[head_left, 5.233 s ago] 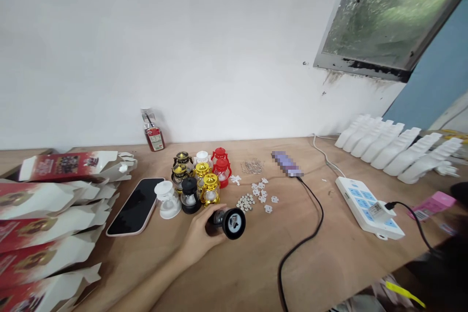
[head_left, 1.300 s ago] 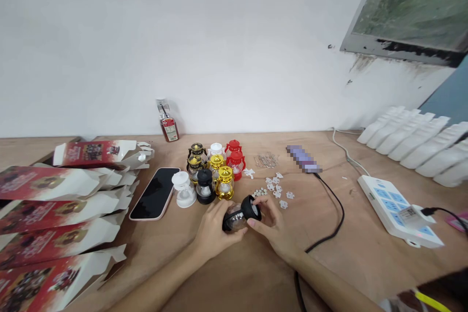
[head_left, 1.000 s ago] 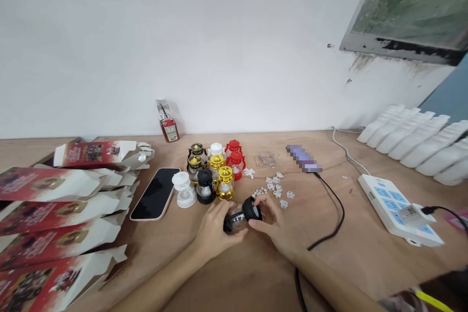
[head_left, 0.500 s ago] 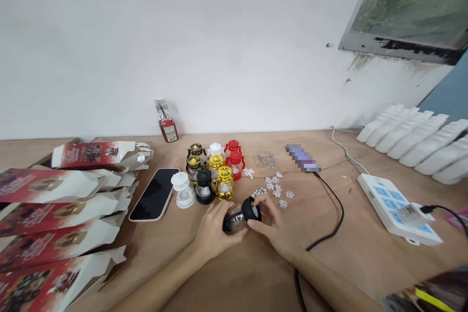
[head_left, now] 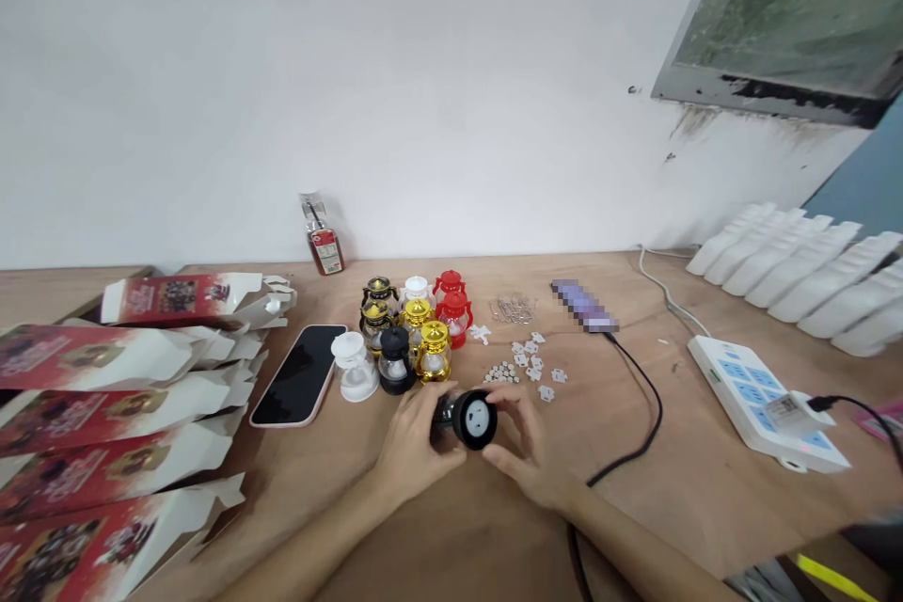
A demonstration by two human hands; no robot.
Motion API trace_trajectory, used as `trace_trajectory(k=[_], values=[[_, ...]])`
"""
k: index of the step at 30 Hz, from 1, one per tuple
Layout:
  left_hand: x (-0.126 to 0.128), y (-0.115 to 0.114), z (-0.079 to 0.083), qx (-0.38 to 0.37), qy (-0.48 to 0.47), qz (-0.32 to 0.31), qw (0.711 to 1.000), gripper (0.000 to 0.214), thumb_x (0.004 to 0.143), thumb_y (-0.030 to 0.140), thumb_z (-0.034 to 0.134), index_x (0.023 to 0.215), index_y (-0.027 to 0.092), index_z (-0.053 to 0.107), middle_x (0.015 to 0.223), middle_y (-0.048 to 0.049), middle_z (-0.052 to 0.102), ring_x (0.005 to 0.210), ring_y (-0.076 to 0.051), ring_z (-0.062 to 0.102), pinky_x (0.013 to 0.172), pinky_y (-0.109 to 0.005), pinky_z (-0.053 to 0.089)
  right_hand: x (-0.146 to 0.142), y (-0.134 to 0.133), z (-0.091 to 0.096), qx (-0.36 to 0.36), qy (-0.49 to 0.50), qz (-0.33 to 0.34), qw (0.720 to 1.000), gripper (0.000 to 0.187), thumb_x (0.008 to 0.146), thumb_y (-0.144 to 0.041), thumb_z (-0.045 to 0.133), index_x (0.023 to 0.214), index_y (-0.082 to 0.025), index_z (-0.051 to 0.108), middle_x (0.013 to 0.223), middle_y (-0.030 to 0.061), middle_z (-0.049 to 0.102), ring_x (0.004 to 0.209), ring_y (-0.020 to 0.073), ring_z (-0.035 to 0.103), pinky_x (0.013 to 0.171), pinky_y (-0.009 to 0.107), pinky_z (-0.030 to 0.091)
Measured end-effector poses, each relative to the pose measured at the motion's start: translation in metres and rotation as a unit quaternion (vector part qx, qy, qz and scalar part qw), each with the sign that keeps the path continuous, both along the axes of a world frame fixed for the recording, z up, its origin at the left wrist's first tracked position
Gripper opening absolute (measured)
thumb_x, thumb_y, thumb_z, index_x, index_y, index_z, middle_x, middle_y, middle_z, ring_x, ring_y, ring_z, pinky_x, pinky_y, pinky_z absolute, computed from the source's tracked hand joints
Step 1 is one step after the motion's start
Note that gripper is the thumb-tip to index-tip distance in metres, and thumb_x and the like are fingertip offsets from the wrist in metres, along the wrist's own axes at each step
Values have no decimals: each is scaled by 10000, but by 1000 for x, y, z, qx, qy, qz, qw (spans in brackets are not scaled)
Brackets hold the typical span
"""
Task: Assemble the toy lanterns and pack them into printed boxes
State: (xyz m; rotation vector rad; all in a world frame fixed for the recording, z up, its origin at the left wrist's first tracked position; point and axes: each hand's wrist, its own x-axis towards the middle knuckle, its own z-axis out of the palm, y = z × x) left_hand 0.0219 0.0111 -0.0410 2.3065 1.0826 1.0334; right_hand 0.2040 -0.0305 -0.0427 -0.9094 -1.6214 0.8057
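A small black toy lantern [head_left: 446, 412] lies tipped on its side, its round base turned towards me and showing a white disc inside a black ring. My left hand [head_left: 416, 442] is closed around the lantern's clear body. At the base's rim, the curled fingers and thumb of my right hand [head_left: 526, 442] hold it from the right. Just beyond my hands stand several more small lanterns: white [head_left: 355, 367], black [head_left: 396, 362], gold [head_left: 433, 353] and red [head_left: 455, 315]. Button cells [head_left: 501, 372] and small white plastic pieces [head_left: 536, 363] are scattered behind my right hand.
Wire handles [head_left: 514, 308] lie behind the white pieces. A pink-edged phone [head_left: 300, 376] and red printed boxes [head_left: 105, 414] are on the left. A bottle [head_left: 324, 245] stands by the wall. To the right are a cabled phone [head_left: 584, 305], a power strip [head_left: 748, 386] and white bottles [head_left: 811, 268].
The lantern has turned so that its base faces me more directly. My right fingers have shifted from over the base's face to its rim.
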Motion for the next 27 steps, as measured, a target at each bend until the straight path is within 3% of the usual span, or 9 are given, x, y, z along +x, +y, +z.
trace_trajectory(k=[3, 7, 12, 19, 27], values=[[-1, -1, 0, -46, -47, -15, 998, 556, 594, 152, 623, 1124, 205, 467, 1085, -65, 639, 1005, -230, 611, 863, -350, 489, 10, 13, 3, -14, -43, -71, 996, 227, 862, -314, 526, 1077, -246, 501, 1114, 64, 579, 1024, 191, 551, 893, 358, 441], [-1, -1, 1, -87, -81, -25, 993, 534, 600, 148, 617, 1107, 204, 458, 1108, -70, 632, 1043, -234, 599, 898, -363, 477, 29, 60, 6, -4, -193, -171, 966, 145, 853, -256, 500, 980, -201, 540, 985, 72, 632, 914, 206, 587, 833, 387, 460], [0, -1, 2, -90, -95, -21, 991, 498, 605, 152, 616, 1080, 199, 476, 1081, -68, 639, 1024, -233, 606, 888, -371, 482, 43, 115, 7, 22, -413, -147, 899, 269, 828, -112, 443, 1084, -169, 501, 1096, 111, 627, 1030, 215, 570, 864, 361, 441], [1, 1, 0, -96, -98, -10, 991, 511, 592, 146, 629, 1077, 199, 474, 1067, -71, 637, 1014, -240, 606, 875, -377, 484, 33, 132, 8, 34, -591, -120, 797, 292, 852, -125, 420, 1131, -136, 508, 956, 160, 673, 1009, 292, 570, 868, 391, 397], [0, 1, -2, -108, -107, -19, 988, 520, 599, 152, 640, 1088, 200, 469, 1077, -73, 633, 1017, -242, 599, 876, -376, 481, 33, 137, 1, 31, -601, -109, 791, 330, 836, -61, 359, 1107, -125, 536, 939, 156, 661, 904, 265, 598, 767, 328, 413]])
